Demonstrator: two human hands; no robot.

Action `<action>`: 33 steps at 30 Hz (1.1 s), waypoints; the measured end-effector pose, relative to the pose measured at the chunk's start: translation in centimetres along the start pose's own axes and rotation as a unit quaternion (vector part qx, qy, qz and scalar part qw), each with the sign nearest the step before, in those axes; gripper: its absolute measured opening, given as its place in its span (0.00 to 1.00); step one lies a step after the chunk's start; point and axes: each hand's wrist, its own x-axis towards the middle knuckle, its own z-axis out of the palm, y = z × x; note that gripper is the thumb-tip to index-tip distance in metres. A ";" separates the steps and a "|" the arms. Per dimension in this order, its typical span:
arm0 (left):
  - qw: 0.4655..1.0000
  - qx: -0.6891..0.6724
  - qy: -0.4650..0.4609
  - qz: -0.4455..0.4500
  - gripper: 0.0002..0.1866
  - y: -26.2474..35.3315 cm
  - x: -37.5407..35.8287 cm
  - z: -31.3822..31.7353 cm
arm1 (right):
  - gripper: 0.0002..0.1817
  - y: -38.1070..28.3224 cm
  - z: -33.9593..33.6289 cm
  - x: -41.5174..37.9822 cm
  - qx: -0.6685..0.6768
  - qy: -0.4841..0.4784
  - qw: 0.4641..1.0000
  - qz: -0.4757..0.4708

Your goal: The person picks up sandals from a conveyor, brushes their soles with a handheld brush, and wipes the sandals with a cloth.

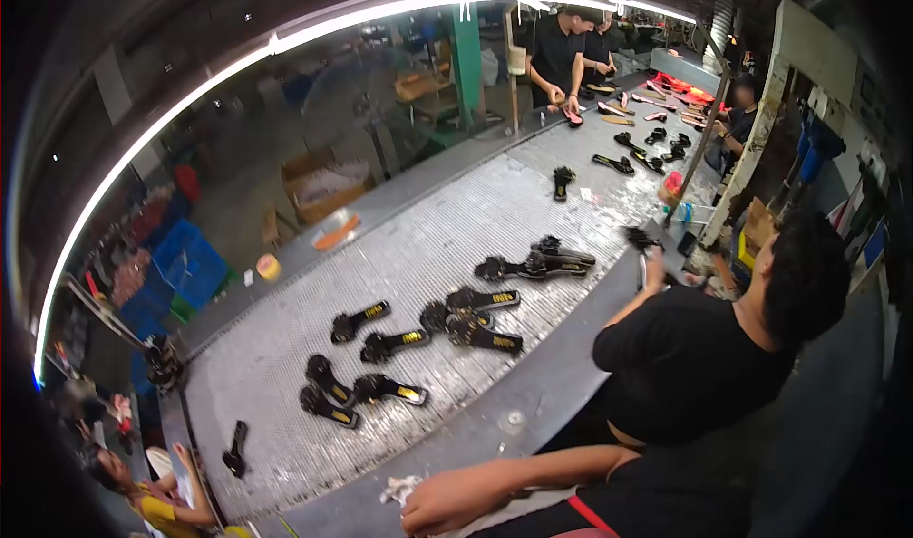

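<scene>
At the bottom, my right hand point(452, 502) rests by the near edge of the conveyor table point(547, 395), its fingers curled under and partly cut off by the frame. A ring shows on one finger. A crumpled white cloth point(400, 489) pokes out beside the knuckles; whether the fingers grip it is hidden. My left hand is out of view. Beyond lie several black sandals with gold lettering on their insoles. The closest include a pair point(328, 393) lying together and a single sandal point(390, 389); another sandal point(235, 449) lies far left.
On the right, a co-worker in black point(704, 357) handles a dark sandal point(640, 238) beside the belt. Other people work at the far end among sandals and insoles. A person in yellow point(166, 509) sits at lower left. Blue crates point(190, 258) and a cardboard box point(323, 186) stand beyond.
</scene>
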 end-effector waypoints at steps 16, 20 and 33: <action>0.903 0.045 0.142 -0.404 0.13 -17.5 -10.4 1.4 | 0.25 10.4 5.6 -6.1 0.232 0.055 0.969 0.057; 0.873 0.038 0.182 -0.451 0.14 -17.8 -13.5 0.4 | 0.25 9.9 5.5 -3.2 0.202 0.021 0.976 0.078; 0.680 0.019 0.436 -0.589 0.16 -12.6 -28.0 2.7 | 0.18 10.8 10.3 3.3 0.103 -0.220 0.970 0.001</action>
